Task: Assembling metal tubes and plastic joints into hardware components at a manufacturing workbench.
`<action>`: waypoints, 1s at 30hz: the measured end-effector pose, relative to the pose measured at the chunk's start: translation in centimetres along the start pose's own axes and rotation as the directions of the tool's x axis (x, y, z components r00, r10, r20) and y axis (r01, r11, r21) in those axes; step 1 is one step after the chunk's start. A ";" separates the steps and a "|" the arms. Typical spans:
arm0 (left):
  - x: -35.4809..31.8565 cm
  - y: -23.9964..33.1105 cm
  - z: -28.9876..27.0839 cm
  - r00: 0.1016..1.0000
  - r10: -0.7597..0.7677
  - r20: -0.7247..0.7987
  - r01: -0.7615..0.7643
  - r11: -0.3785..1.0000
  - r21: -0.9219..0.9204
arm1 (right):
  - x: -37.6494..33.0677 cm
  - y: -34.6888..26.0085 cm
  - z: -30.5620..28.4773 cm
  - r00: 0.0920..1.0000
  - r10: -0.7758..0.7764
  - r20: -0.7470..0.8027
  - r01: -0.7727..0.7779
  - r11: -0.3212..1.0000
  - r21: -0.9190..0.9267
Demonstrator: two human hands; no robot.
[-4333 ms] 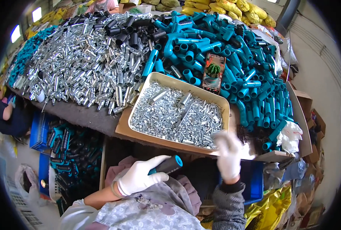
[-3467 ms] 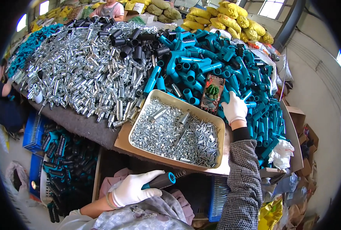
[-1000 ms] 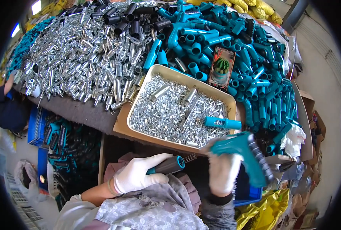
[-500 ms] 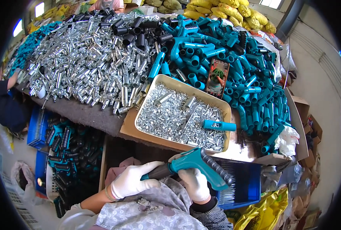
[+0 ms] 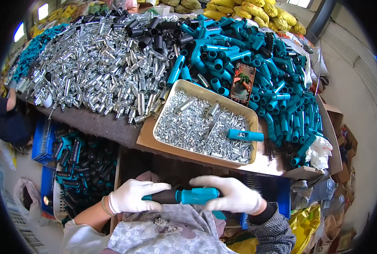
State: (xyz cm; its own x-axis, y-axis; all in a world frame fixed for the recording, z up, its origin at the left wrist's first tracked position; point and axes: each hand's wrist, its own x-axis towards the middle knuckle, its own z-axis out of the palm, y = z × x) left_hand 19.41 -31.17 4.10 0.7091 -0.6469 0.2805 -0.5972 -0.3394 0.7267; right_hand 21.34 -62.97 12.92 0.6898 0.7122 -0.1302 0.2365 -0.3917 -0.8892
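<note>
My white-gloved left hand (image 5: pixel 135 197) is closed around the dark end of a teal and black plastic pistol-shaped handle (image 5: pixel 199 196), held level over my lap. At the handle's teal right end is my right hand (image 5: pixel 235 195), also gloved. Its fingers are stretched above the teal part and its thumb lies below, apart and slightly blurred; whether it grips is unclear. The black ribbed grip is out of sight. Beyond my hands, a cream tray (image 5: pixel 156 132) holds small metal parts, with a teal tube (image 5: pixel 256 136) lying across its right side.
Silver metal tubes (image 5: pixel 99 72) are heaped at the left back, teal handle shells (image 5: pixel 222 55) at the right. A phone (image 5: pixel 242 82) leans on the shells. Below left, a bin holds black and teal handles (image 5: pixel 76 156). A person (image 5: pixel 10 118) is at the far left.
The handle has turned, so its ribbed grip no longer shows. My right hand has moved right and up to the handle's end, its fingers spreading. My left hand keeps its hold.
</note>
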 end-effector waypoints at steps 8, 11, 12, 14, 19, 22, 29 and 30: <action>0.4 0.4 -2.3 0.900 -0.218 0.379 0.330 0.907 -0.262 | 0.8 0.1 4.2 0.886 -0.464 0.015 0.313 0.572 -0.758; -0.1 -1.1 -2.3 0.825 -0.127 0.551 0.342 0.889 -0.306 | 0.8 0.7 4.5 0.721 -0.663 0.200 0.494 0.291 -0.819; -0.1 -1.4 -2.0 0.773 -0.109 0.625 0.349 0.895 -0.276 | 0.7 0.7 4.4 0.678 -0.690 0.252 0.542 0.238 -0.806; 0.5 -1.2 -1.7 0.753 -0.090 0.652 0.382 0.866 -0.322 | 0.6 1.3 4.1 0.631 -0.700 0.335 0.601 0.167 -0.782; 0.8 -0.9 -1.2 0.542 -0.228 0.809 0.638 0.738 -0.219 | 0.9 2.1 3.7 0.654 -0.685 0.322 0.629 0.256 -0.734; 0.4 1.0 -0.9 0.835 -0.169 0.524 0.365 0.882 -0.298 | 0.3 3.4 4.2 0.843 -0.518 0.148 0.481 0.601 -0.638; 2.3 3.9 -2.5 0.961 0.113 0.252 -0.254 0.716 0.650 | -0.3 4.2 3.9 0.940 0.271 0.208 -0.333 0.595 0.732; 2.8 3.7 -2.8 0.962 0.162 0.221 -0.270 0.701 0.661 | -0.4 4.0 4.1 0.947 0.283 0.153 -0.293 0.562 0.774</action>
State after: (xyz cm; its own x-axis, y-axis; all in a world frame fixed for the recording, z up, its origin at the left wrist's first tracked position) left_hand 20.20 -32.29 9.37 0.5026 -0.8279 0.2488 -0.8572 -0.5146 0.0192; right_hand 19.24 -62.45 7.61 0.6154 0.6525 -0.4422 -0.5985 0.0218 -0.8008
